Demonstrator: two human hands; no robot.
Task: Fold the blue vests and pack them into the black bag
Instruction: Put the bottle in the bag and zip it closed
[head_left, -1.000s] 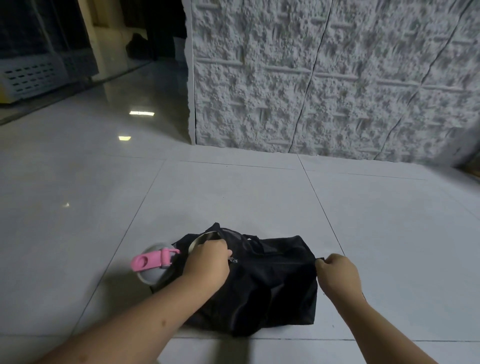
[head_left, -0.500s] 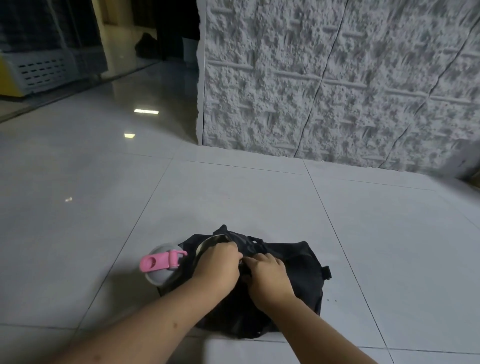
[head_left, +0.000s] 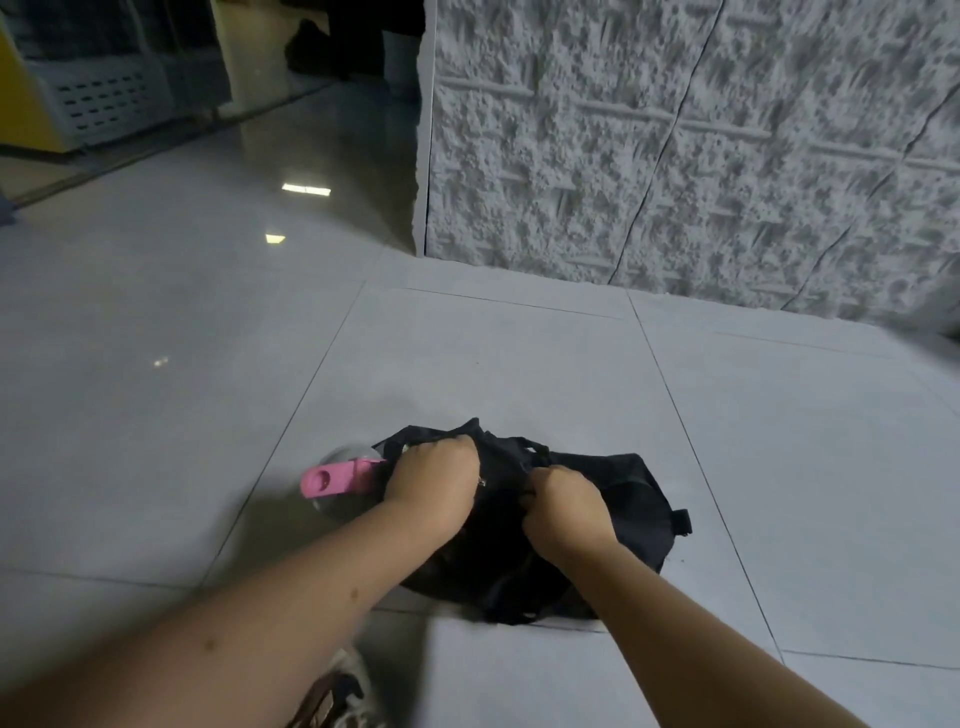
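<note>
I am working at the black bag (head_left: 618, 499), which is lying on the floor tiles (head_left: 519, 364) in the lower centre of the frame. My left hand (head_left: 434, 480) is gripping the bag's upper edge; my right hand (head_left: 563, 506) is clutching fabric just beside it. No blue vests are showing. I should be pulling both grips apart evenly, clear of the pink-lidded bottle (head_left: 337, 478).

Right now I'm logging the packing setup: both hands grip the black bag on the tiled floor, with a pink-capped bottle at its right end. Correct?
Not quite. The head view shows the pink-capped bottle at the black bag's left end, beside the left hand; the right hand grips mid-bag.
</note>
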